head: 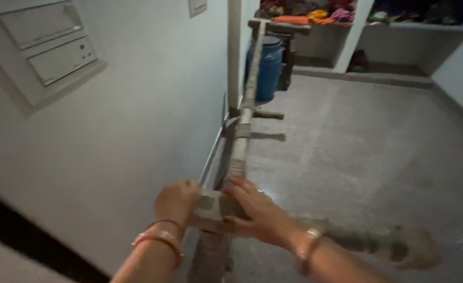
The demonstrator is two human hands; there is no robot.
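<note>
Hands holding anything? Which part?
Both: left hand and right hand clasp the near top end of a long grey-brown wooden ladder-like frame leaning along the white wall.

No packages, labels, signs or screens in view.

Both hands on the near end of a long wooden ladder [244, 112] lying along the wall [137, 120]. Left hand [176, 202] cups the ladder's end block from the wall side, right hand [255, 209] lies over it from the floor side, fingers [236, 186] spread on top. Bangles on both wrists. Ladder's far end reaches a blue barrel [269, 68]. Beyond the ladder, shelves [420, 29] with coloured cloth. Grey floor [373, 152] right of the ladder; switch panel [48, 44] on the wall left of it.
</note>
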